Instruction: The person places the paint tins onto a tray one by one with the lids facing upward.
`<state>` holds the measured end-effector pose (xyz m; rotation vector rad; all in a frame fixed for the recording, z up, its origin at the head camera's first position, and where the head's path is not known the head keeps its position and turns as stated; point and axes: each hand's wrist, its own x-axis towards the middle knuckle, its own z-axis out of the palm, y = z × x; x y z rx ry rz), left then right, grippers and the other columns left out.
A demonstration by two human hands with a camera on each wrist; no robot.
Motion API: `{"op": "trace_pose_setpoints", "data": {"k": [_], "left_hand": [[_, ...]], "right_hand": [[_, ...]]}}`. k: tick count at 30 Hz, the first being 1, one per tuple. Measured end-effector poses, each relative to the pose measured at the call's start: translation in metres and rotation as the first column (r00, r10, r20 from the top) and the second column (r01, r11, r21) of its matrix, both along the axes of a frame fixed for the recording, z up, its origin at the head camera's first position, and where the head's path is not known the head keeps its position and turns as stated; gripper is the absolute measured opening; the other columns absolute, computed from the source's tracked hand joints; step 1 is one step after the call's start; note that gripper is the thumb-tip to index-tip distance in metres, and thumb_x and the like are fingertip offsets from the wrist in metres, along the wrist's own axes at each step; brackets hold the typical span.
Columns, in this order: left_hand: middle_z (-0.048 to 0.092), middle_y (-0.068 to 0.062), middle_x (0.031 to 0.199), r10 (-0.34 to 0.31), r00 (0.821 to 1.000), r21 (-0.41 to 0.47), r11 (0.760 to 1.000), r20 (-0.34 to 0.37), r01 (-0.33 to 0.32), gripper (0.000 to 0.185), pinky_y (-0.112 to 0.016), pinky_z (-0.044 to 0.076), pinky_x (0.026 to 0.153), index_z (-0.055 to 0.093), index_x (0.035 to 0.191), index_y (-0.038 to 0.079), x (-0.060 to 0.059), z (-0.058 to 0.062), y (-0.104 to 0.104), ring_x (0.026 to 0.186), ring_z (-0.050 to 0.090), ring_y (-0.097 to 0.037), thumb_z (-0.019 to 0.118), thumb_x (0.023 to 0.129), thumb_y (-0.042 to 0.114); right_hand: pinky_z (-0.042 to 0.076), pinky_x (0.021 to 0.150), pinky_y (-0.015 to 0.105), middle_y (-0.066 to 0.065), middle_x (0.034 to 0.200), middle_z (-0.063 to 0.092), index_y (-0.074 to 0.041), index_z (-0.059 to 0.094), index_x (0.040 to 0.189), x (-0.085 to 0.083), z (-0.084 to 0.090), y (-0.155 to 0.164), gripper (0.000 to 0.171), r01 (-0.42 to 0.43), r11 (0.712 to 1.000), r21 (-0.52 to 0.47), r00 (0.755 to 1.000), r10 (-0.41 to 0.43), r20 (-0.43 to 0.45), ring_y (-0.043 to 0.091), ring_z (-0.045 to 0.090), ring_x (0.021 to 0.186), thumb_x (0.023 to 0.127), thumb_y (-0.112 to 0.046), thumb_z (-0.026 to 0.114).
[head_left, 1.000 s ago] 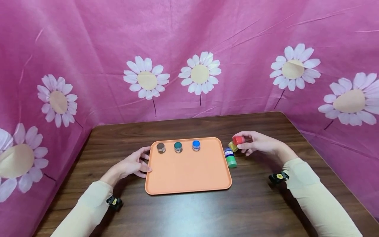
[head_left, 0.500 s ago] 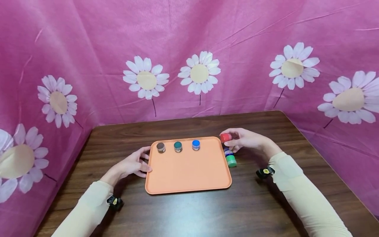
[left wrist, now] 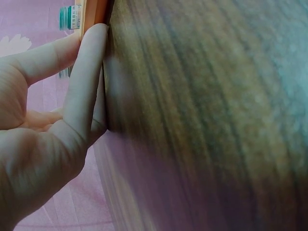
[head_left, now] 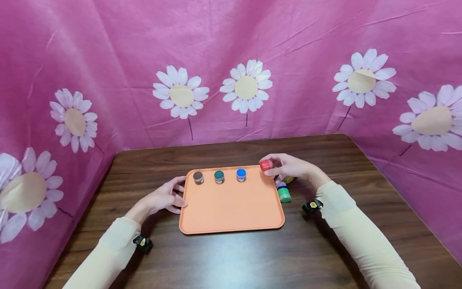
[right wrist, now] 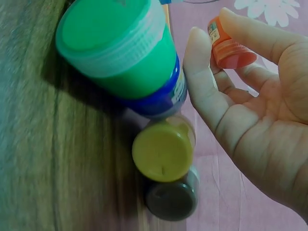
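An orange tray point(head_left: 231, 208) lies on the dark wooden table point(head_left: 231, 257). Along the tray's far edge stand a brown-lidded jar point(head_left: 198, 177), a teal-lidded jar point(head_left: 219, 176) and a blue-lidded jar point(head_left: 241, 175). My right hand point(head_left: 288, 166) pinches a red-lidded jar point(head_left: 266, 165) point(right wrist: 230, 45) over the tray's far right corner. Just right of the tray lie a green-lidded jar point(head_left: 284, 194) point(right wrist: 120, 48), a yellow-lidded jar point(right wrist: 163, 151) and a dark-lidded jar point(right wrist: 172, 199). My left hand point(head_left: 164, 197) rests with straight fingers point(left wrist: 86, 82) against the tray's left edge point(left wrist: 91, 14).
Pink cloth printed with white daisies point(head_left: 245, 86) hangs behind the table and along both sides. A small black clip sits on each sleeve at the wrist point(head_left: 312, 206) point(head_left: 142, 243). Bare table lies in front of the tray.
My right hand has carried the red-lidded jar leftward from beside the tray to over its far right corner. The left hand has stayed at the tray's left edge.
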<state>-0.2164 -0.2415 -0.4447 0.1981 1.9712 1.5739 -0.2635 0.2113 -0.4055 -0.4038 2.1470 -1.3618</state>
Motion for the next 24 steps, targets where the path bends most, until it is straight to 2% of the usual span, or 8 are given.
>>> {"op": "trace_pose_setpoints", "data": {"k": [4, 13, 19, 24], "left_hand": [[0.033, -0.027, 0.131, 0.003, 1.000, 0.000, 1.000, -0.001, -0.003, 0.099, -0.050, 0.062, 0.072, 0.014, 0.160, 0.007, 0.000, 0.000, 0.000, 0.091, 0.068, -0.026, 0.073, 0.083, -0.011], [0.034, -0.027, 0.130, 0.003, 1.000, -0.016, 1.000, -0.004, -0.003, 0.098, -0.049, 0.062, 0.072, 0.015, 0.160, 0.007, 0.000, 0.002, 0.000, 0.090, 0.068, -0.026, 0.072, 0.083, -0.012], [0.033, -0.027, 0.131, 0.006, 1.000, -0.019, 1.000, 0.003, -0.006, 0.098, -0.049, 0.062, 0.073, 0.014, 0.160, 0.007, 0.000, 0.004, 0.002, 0.091, 0.067, -0.025, 0.072, 0.083, -0.012], [0.033, -0.027, 0.131, 0.005, 1.000, -0.011, 1.000, 0.010, -0.005, 0.099, -0.049, 0.062, 0.073, 0.014, 0.160, 0.006, 0.001, 0.004, 0.002, 0.091, 0.067, -0.026, 0.072, 0.083, -0.012]], "right_hand": [[0.062, 0.072, 0.042, 0.017, 0.117, 0.057, -0.003, 0.050, 0.143, -0.002, 0.000, -0.004, 0.055, -0.004, 1.000, 0.005, 1.000, 0.004, -0.006, 0.040, 0.060, 0.098, 0.094, -0.014, 0.074], [0.061, 0.069, 0.038, 0.016, 0.116, 0.059, 0.001, 0.049, 0.143, -0.006, 0.000, -0.008, 0.057, -0.023, 0.999, 0.024, 0.999, 0.024, -0.037, 0.036, 0.062, 0.090, 0.094, -0.013, 0.074], [0.062, 0.073, 0.042, 0.015, 0.112, 0.063, 0.005, 0.049, 0.143, -0.008, -0.002, -0.010, 0.059, -0.026, 0.999, 0.036, 0.998, 0.028, -0.056, 0.035, 0.064, 0.090, 0.093, -0.013, 0.075], [0.062, 0.073, 0.045, 0.014, 0.111, 0.062, 0.002, 0.053, 0.139, -0.007, -0.002, -0.012, 0.055, -0.017, 0.999, 0.042, 0.998, 0.019, -0.060, 0.034, 0.063, 0.088, 0.091, -0.014, 0.077]]}}
